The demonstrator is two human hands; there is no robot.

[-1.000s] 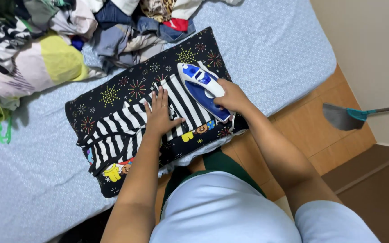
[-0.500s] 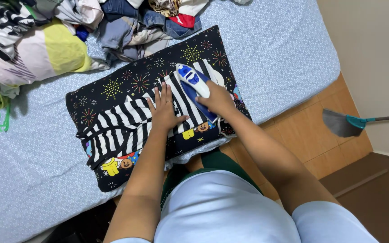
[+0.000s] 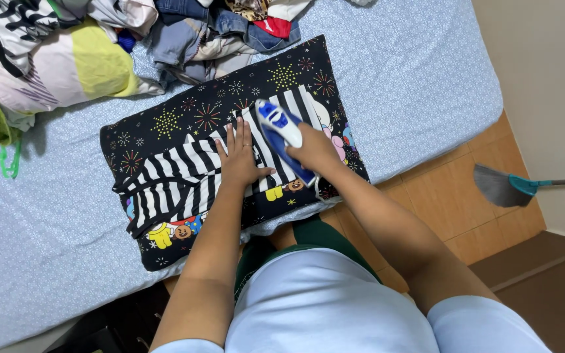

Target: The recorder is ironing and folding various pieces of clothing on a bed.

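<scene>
A person's right hand (image 3: 315, 151) was closed around the handle of a blue-and-white electric iron (image 3: 281, 134), its soleplate resting on a black-and-white striped garment (image 3: 184, 176). The left hand (image 3: 240, 160) lay flat and open just left of the iron, fingers spread, pressing the same garment and gripping nothing. The striped garment was spread over a black pillow printed with coloured fireworks and cartoon figures (image 3: 165, 124), which sat on a bed covered in a pale blue patterned sheet (image 3: 413, 72). Beyond the pillow, at the far side of the bed, was a heap of mixed clothes (image 3: 184, 33). Well to the right of the pillow, over the tiled floor, was a grey broom head with a teal collar (image 3: 501, 186).
</scene>
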